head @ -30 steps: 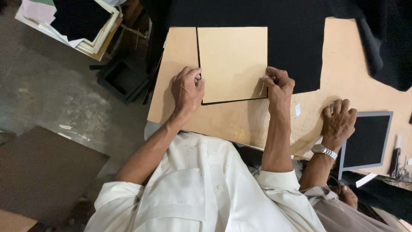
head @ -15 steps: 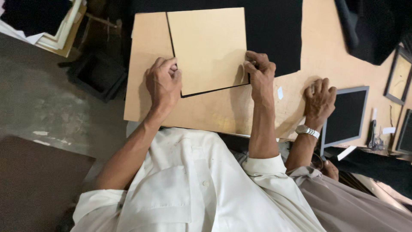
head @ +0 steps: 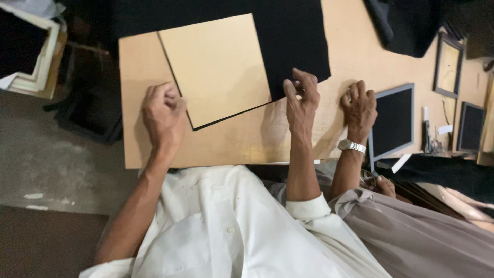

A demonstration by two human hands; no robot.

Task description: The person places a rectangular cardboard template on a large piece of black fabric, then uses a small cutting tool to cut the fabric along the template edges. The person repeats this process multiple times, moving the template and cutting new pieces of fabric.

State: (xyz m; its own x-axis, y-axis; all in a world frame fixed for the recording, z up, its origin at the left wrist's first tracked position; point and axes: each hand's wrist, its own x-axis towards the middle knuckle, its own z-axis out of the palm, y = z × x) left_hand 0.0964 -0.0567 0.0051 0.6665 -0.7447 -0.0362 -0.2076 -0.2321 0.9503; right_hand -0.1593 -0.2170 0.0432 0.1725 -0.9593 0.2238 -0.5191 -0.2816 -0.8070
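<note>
Head view: your left hand (head: 163,114) sits on the tan desk (head: 242,144) near its left edge, fingers curled loosely, knuckles up, touching the left edge of the square tan board (head: 213,67); can't tell if it grips anything. Your right hand (head: 301,100) is at the board's lower right corner, fingers bent with the tips pinched together over the black sheet (head: 293,38) edge; whether it has hold of the sheet or the board corner is not clear. The board lies flat and tilted, partly over the black sheet, a dark rim showing along its lower edge. The black sheet runs along the far edge of the desk, behind and right of the board.

A second person's hand (head: 359,108) with a silver wristwatch (head: 351,146) rests flat on the desk just right of your right hand, apart from it. Grey-framed dark panel (head: 393,121) lies near the right side of the desk. Small picture frames (head: 447,64) further right. Stack of frames (head: 31,56) off the desk's left edge.
</note>
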